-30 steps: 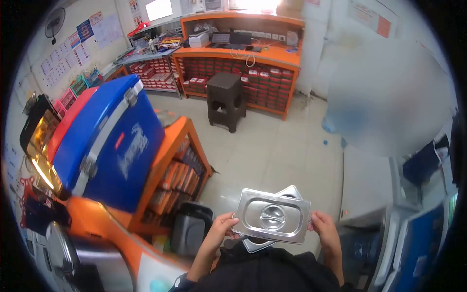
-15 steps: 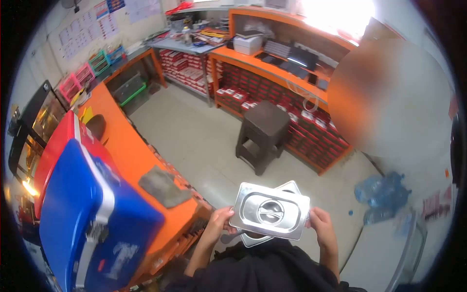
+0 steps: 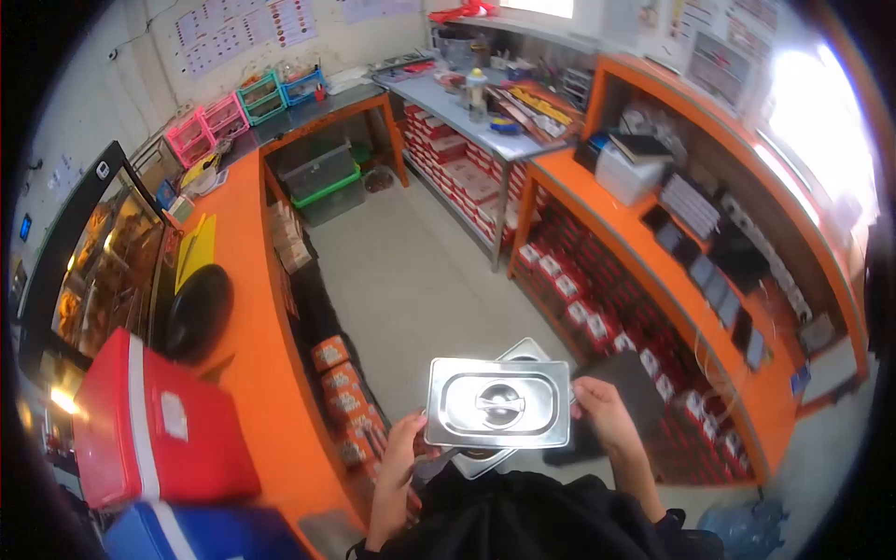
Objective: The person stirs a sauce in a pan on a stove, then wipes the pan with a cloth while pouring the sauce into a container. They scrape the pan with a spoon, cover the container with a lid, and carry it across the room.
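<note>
My left hand point(image 3: 403, 452) grips the left side of a small steel container, its fingers partly hidden. The dark handle of a utensil point(image 3: 436, 463) sticks out near that hand, under the lid. My right hand point(image 3: 600, 407) is closed on the right edge. On top lies a shiny rectangular steel lid point(image 3: 457, 405) with a round recessed handle in its middle. Beneath it, turned at an angle, shows the rim of a steel container point(image 3: 525, 349). Both are held in front of my dark clothing, over the floor.
An orange counter point(image 3: 245, 280) on the left bears a red cooler box point(image 3: 187, 429), a blue cooler box point(image 3: 224, 534) and a black round pan point(image 3: 199, 313). A dark stool point(image 3: 635, 385) stands just beyond my right hand. Orange shelving point(image 3: 583, 198) runs along the right.
The view has swung to the right and forward along the counter. The stool is now close by my right hand. Both hands still hold the steel container and lid.
</note>
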Tool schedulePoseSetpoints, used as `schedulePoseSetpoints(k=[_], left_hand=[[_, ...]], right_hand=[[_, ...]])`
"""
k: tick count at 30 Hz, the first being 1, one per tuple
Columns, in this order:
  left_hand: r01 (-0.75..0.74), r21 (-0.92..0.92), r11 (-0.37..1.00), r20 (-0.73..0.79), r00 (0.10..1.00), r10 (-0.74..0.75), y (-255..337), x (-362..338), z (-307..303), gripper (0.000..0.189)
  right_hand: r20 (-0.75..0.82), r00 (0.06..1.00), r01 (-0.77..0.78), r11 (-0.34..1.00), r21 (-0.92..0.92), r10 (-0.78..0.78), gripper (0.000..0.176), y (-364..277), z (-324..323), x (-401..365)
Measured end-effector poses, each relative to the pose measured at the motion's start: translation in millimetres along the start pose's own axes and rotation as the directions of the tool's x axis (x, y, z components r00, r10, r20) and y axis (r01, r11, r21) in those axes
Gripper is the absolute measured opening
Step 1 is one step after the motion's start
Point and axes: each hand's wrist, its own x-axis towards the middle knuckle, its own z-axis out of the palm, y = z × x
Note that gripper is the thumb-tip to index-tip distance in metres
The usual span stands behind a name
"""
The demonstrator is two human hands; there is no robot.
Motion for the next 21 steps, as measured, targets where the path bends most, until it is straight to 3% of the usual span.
schedulePoseSetpoints(k=[6, 14, 17, 19, 21], left_hand=[[0.036, -0.065, 0.997, -0.035, 0.999, -0.038, 76, 174, -34, 0.032], [-0.062, -0.016, 0.998, -0.136, 0.989, 0.059, 188, 400, -80, 0.033], [-0.069, 0.027, 0.997, -0.159, 0.985, 0.073, 255, 484, -82, 0.035], [-0.059, 0.041, 0.997, -0.391, 0.918, 0.070, 296, 535, -74, 0.036], [-0.076, 0.044, 0.996, -0.330, 0.940, 0.086, 323, 591, -90, 0.036]], right_hand=[[0.071, 0.997, -0.007, 1.000, 0.007, 0.007, 0.020, -41, 32, 215], [0.223, 0.975, -0.016, 0.996, 0.089, -0.004, 0.021, -77, 90, 505], [0.255, 0.967, -0.017, 0.990, 0.140, -0.019, 0.021, -119, 115, 611], [0.239, 0.969, -0.097, 0.983, 0.154, 0.059, 0.020, -146, 131, 673], [0.237, 0.971, -0.098, 0.970, 0.222, 0.044, 0.019, -157, 145, 735]])
